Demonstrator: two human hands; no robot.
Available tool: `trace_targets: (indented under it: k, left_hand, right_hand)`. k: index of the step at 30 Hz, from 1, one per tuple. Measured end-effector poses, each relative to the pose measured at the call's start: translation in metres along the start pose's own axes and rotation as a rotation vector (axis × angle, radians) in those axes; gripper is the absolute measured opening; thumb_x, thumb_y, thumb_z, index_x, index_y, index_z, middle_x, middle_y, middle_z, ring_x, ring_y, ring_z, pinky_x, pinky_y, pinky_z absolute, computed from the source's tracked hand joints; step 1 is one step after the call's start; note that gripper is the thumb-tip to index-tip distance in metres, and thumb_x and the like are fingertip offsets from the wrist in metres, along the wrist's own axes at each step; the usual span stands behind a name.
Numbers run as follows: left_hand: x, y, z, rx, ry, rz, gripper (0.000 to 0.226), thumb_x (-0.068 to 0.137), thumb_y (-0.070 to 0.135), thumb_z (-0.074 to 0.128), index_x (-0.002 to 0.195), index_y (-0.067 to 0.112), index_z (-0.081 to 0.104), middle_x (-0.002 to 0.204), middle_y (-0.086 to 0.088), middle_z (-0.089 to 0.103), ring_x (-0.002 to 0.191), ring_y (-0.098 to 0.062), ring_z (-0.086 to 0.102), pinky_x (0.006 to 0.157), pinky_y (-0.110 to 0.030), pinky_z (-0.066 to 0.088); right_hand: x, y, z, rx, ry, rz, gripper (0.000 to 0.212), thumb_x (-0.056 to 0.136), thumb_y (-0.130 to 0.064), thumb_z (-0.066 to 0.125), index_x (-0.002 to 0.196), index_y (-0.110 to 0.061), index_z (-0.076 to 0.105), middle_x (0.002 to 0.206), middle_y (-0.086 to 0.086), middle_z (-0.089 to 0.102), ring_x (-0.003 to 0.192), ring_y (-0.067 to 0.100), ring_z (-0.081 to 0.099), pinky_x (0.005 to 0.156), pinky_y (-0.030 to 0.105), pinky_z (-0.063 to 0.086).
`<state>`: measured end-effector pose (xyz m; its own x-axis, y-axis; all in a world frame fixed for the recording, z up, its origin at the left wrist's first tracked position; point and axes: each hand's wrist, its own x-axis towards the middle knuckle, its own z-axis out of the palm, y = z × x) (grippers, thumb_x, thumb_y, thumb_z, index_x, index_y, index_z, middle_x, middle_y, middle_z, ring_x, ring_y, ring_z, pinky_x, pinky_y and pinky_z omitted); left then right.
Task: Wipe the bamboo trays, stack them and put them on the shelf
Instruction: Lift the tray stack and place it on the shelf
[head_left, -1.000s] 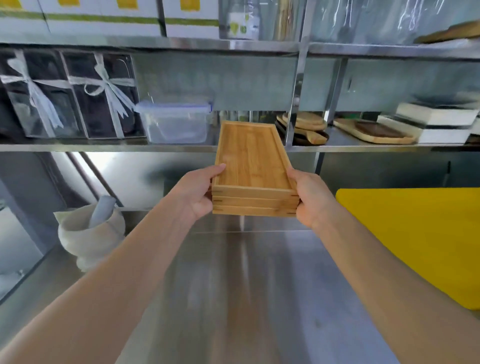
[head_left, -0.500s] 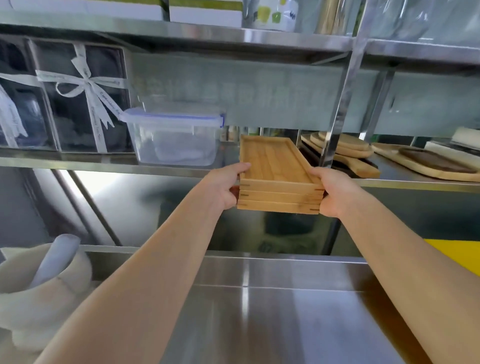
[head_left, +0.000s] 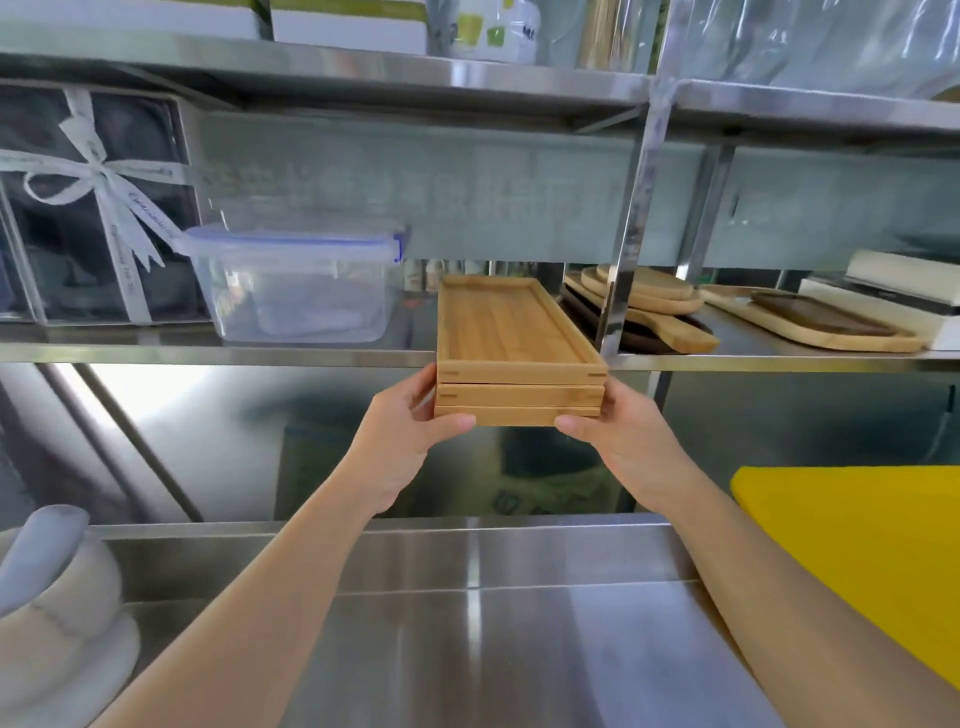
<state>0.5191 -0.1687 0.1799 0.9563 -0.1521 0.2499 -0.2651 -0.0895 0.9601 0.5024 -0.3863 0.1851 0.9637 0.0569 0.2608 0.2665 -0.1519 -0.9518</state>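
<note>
A stack of three rectangular bamboo trays (head_left: 511, 332) is held lengthwise at the front edge of the steel shelf (head_left: 218, 354). Its far end reaches over the shelf, between a clear plastic box and a shelf post; its near end juts out in front of the edge. My left hand (head_left: 402, 439) grips the stack's near left corner, thumb under the bottom tray. My right hand (head_left: 618, 436) grips the near right corner the same way. Whether the stack rests on the shelf I cannot tell.
A clear lidded plastic box (head_left: 296, 283) stands just left of the trays. A steel post (head_left: 626, 244) rises just right of them, with wooden boards (head_left: 644, 306) behind it. A white mortar with pestle (head_left: 57, 613) and a yellow board (head_left: 862, 551) sit on the counter below.
Both hands have carried the tray stack up and forward from above the counter to the shelf's edge, and its far end now lies over the shelf. My thumbs have shifted under the stack.
</note>
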Motion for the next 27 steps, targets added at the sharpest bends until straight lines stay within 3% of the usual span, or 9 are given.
trace_targets:
  k: [4,6,8,11,13,15,17,21,27]
  left_hand:
    - [0.001,0.0,0.004,0.031,0.048,0.035,0.043,0.081,-0.001,0.067,0.122,0.01,0.059,0.102,0.01,0.07,0.09,0.002,0.067,0.09,-0.014,0.049]
    - [0.005,0.0,0.005,0.046,0.066,0.049,0.041,0.081,-0.003,0.066,0.119,0.011,0.061,0.097,0.014,0.068,0.079,0.012,0.066,0.074,-0.002,0.048]
    - [0.012,0.0,0.006,0.065,0.079,0.059,0.041,0.082,-0.005,0.065,0.12,0.009,0.061,0.098,0.011,0.068,0.075,0.014,0.066,0.068,0.001,0.046]
    - [0.023,0.0,0.007,0.12,0.115,0.069,0.041,0.081,-0.002,0.066,0.121,0.008,0.062,0.107,0.005,0.068,0.086,0.005,0.066,0.081,-0.005,0.048]
    - [0.035,0.001,0.006,0.197,0.137,0.073,0.038,0.082,0.005,0.068,0.12,0.01,0.064,0.108,0.006,0.067,0.093,-0.006,0.064,0.084,-0.01,0.046]
    - [0.047,0.0,0.003,0.276,0.179,0.056,0.032,0.083,0.011,0.068,0.115,0.013,0.067,0.104,0.007,0.068,0.088,-0.01,0.063,0.074,-0.008,0.042]
    - [0.06,-0.004,-0.001,0.268,0.253,0.023,0.026,0.083,0.014,0.068,0.109,0.011,0.07,0.098,0.002,0.072,0.076,-0.017,0.065,0.068,-0.018,0.047]
    - [0.08,-0.012,-0.001,0.254,0.386,-0.04,0.019,0.087,0.017,0.064,0.105,0.011,0.069,0.075,0.008,0.065,0.057,-0.018,0.064,0.049,-0.028,0.043]
    - [0.099,-0.017,0.009,0.339,0.442,-0.058,0.023,0.089,0.018,0.062,0.111,0.015,0.068,0.106,0.0,0.07,0.054,-0.019,0.067,0.061,-0.033,0.05]
  right_hand:
    - [0.007,0.0,0.0,-0.147,0.025,-0.009,0.037,0.083,-0.005,0.064,0.117,-0.018,0.054,0.094,-0.017,0.062,0.084,-0.002,0.062,0.066,0.006,0.049]
    - [0.012,0.001,0.0,-0.186,0.039,-0.011,0.036,0.085,-0.008,0.063,0.119,-0.016,0.055,0.094,-0.015,0.061,0.089,0.004,0.06,0.076,0.013,0.048]
    - [0.021,0.003,-0.001,-0.218,0.056,0.0,0.035,0.086,-0.009,0.062,0.12,-0.012,0.054,0.098,-0.009,0.062,0.096,0.011,0.059,0.089,0.022,0.046]
    - [0.037,0.006,-0.002,-0.244,0.075,0.018,0.033,0.087,-0.009,0.06,0.119,-0.007,0.054,0.107,0.003,0.062,0.104,0.024,0.061,0.086,0.034,0.053]
    - [0.049,0.006,-0.002,-0.316,0.087,0.01,0.034,0.088,-0.011,0.059,0.12,-0.005,0.053,0.1,0.004,0.063,0.088,0.024,0.065,0.065,0.03,0.056]
    - [0.06,0.006,-0.001,-0.463,0.102,-0.01,0.034,0.089,-0.018,0.059,0.121,-0.009,0.053,0.091,0.0,0.063,0.064,0.017,0.061,0.049,0.022,0.046]
    - [0.071,0.007,0.004,-0.579,0.117,-0.037,0.034,0.089,-0.025,0.058,0.12,-0.011,0.054,0.098,0.0,0.064,0.056,0.014,0.056,0.051,0.025,0.047]
    - [0.093,0.011,0.006,-0.678,0.155,-0.029,0.035,0.089,-0.033,0.057,0.118,-0.013,0.055,0.1,0.005,0.067,0.056,0.02,0.059,0.072,0.042,0.057]
    - [0.116,0.023,-0.003,-0.69,0.149,-0.007,0.034,0.092,-0.032,0.052,0.119,-0.012,0.056,0.1,0.008,0.068,0.049,0.017,0.058,0.062,0.033,0.052]
